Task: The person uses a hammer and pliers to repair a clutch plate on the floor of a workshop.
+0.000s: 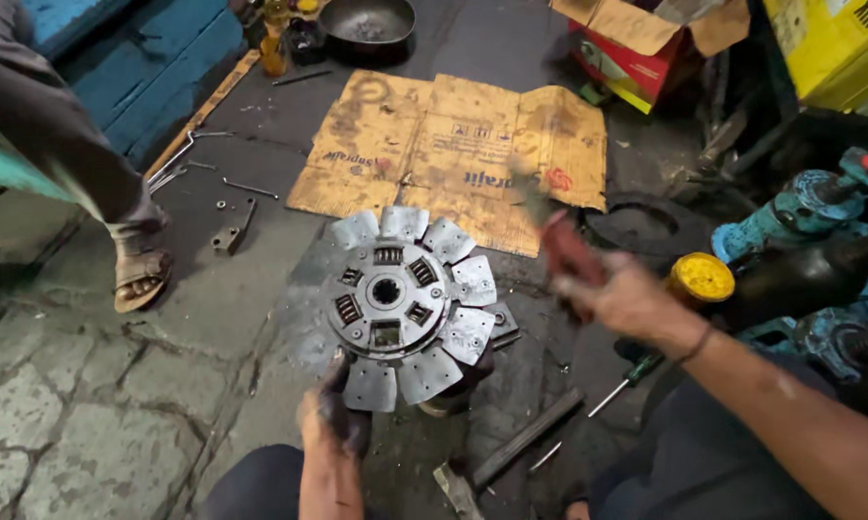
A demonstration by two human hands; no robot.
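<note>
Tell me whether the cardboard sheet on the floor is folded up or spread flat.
Spread flat. The cardboard sheet lies opened out on the floor beyond the clutch disc, its crease lines and all panels showing.

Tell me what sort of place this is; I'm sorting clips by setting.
Probably a vehicle repair workshop, with work done on the floor. A metal clutch disc lies on the stained concrete, loose wrenches lie nearby, and blue machine parts sit at the right.

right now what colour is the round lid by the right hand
Yellow lid, clearest in the head view.
</note>
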